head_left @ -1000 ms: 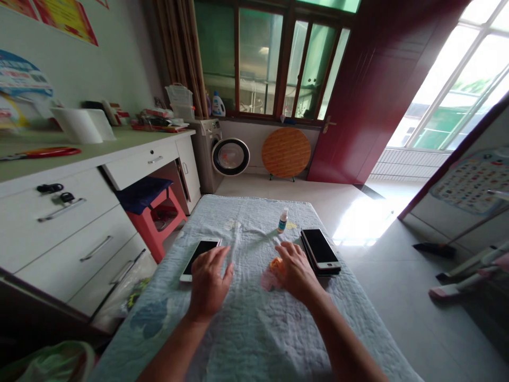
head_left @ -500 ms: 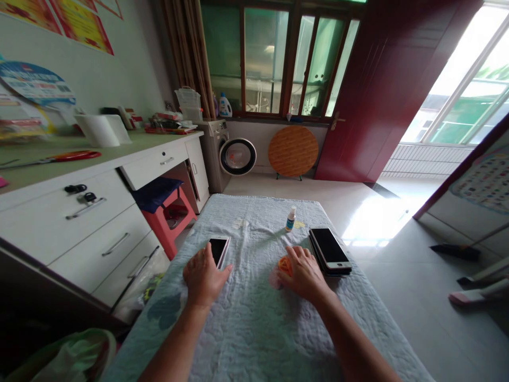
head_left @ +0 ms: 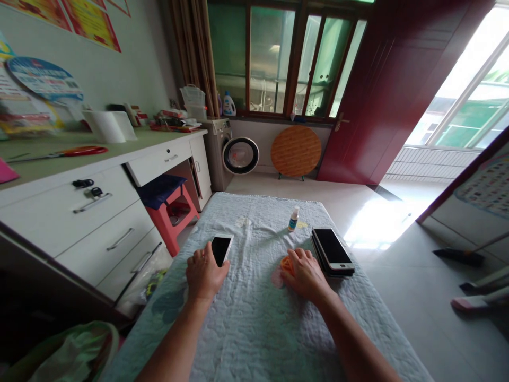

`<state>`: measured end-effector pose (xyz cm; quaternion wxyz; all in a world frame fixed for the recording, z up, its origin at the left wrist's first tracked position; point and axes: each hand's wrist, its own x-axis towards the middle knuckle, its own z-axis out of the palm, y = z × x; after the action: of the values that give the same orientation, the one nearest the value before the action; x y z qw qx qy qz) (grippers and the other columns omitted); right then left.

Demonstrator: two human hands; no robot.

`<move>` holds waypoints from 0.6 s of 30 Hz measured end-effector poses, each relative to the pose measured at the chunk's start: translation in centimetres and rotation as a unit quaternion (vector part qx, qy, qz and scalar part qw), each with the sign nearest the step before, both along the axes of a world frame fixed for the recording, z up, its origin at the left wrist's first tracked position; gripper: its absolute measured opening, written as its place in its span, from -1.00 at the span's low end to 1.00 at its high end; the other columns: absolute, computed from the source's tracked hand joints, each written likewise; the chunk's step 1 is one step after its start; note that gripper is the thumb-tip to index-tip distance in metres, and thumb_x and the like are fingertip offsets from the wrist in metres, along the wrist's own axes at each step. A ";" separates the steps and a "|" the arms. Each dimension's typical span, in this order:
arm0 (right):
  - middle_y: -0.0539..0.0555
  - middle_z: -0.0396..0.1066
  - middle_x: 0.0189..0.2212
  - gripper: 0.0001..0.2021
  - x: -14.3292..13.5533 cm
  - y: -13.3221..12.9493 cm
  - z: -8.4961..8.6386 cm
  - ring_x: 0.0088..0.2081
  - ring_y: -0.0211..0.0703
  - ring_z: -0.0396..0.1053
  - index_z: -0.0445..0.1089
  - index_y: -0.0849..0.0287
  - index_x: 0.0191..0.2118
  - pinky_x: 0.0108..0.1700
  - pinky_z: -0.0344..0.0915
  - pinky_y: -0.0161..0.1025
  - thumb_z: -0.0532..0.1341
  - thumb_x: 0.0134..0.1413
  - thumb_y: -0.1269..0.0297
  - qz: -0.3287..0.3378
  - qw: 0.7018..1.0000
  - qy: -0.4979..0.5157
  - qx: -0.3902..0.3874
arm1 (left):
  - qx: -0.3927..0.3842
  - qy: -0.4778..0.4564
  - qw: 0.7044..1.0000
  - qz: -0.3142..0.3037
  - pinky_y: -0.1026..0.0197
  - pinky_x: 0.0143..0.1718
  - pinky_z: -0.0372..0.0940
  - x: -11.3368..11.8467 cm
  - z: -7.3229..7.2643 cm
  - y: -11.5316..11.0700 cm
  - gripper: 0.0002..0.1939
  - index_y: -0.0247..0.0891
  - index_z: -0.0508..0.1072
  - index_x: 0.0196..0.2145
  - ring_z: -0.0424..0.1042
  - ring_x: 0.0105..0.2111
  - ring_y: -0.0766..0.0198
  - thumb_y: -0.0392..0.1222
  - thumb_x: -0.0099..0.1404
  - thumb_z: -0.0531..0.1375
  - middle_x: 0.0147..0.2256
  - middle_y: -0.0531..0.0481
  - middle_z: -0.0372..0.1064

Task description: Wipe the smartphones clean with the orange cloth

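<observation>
One white, dark-screened phone (head_left: 221, 249)

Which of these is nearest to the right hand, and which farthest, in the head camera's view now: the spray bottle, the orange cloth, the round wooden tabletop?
1. Orange cloth: under the right hand's fingers.
2. Spray bottle: beyond the hand.
3. Round wooden tabletop: by the far wall.

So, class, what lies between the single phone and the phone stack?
In the head view: the right hand and a crumpled orange item at its fingers, then quilt towards the single phone.
</observation>
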<state>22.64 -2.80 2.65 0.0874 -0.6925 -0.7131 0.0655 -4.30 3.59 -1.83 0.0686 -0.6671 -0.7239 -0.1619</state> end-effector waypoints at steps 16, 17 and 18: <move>0.18 0.30 -0.11 -0.59 0.2 -0.1 0.0 -0.06 0.05 0.22 0.33 0.15 -0.03 -0.05 0.12 -0.14 0.18 0.04 0.04 0.009 1.000 -0.001 0.002 | 0.057 0.007 0.998 -0.002 0.00 -0.11 0.20 0.2 -0.1 -0.2 -0.31 -0.55 0.21 0.15 0.36 -0.19 -0.09 -0.04 0.16 0.16 -0.20 -0.32 0.37; 0.19 0.30 -0.09 -0.56 0.2 -0.1 0.1 -0.05 0.06 0.21 0.32 0.15 -0.01 -0.05 0.12 -0.13 0.19 0.02 0.04 0.007 1.000 0.000 0.001 | 0.064 0.006 0.998 0.000 -0.01 -0.12 0.20 0.2 0.1 -0.2 -0.32 -0.54 0.21 0.14 0.36 -0.19 -0.09 -0.04 0.16 0.17 -0.20 -0.32 0.37; 0.19 0.29 -0.08 -0.53 0.3 0.0 0.1 -0.04 0.07 0.21 0.31 0.16 0.01 -0.05 0.12 -0.13 0.20 0.01 0.03 0.005 1.000 0.001 0.000 | 0.072 0.004 0.997 0.000 -0.01 -0.12 0.20 0.3 0.3 -0.3 -0.32 -0.53 0.21 0.14 0.36 -0.19 -0.09 -0.05 0.16 0.17 -0.20 -0.32 0.37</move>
<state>22.93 -2.84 2.76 0.0877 -0.6889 -0.7164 0.0671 -4.01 3.30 -1.50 0.1195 -0.6609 -0.7101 -0.2113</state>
